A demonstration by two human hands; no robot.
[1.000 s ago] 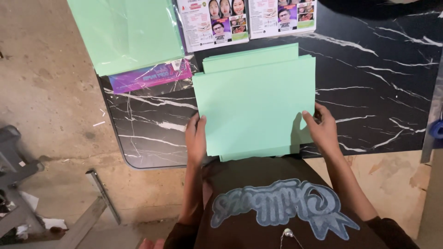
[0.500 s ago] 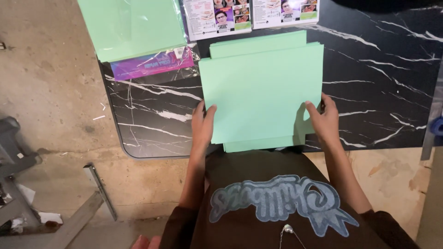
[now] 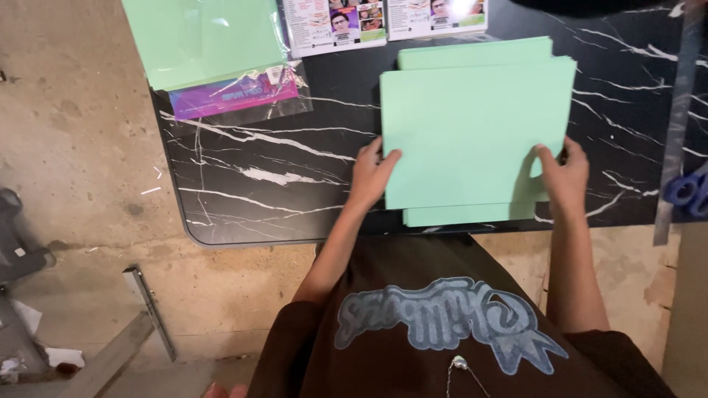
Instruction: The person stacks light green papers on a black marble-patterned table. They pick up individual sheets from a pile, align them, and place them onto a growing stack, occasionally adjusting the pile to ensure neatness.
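Both hands grip green paper stack (image 3: 472, 125) on black marble table (image 3: 280, 184): left hand (image 3: 371, 173) pinches left edge, right hand (image 3: 564, 173) clamps right edge, likely squaring the sheets

Two hands: left hand (image 3: 371, 171), right hand (image 3: 564, 171), both on paper. One stack of green sheets (image 3: 476, 129) centre frame; at least three offset layers visible, exact sheet count cannot tell. One wrapped pack of green paper (image 3: 203, 40) upper left, one purple label strip (image 3: 234, 92) on it. Two printed leaflets (image 3: 335, 22) top centre, side by side. One black marble-pattern table (image 3: 251, 184). One pair of blue-handled scissors (image 3: 687, 193) right edge. One metal bar (image 3: 151, 309) on floor, lower left.
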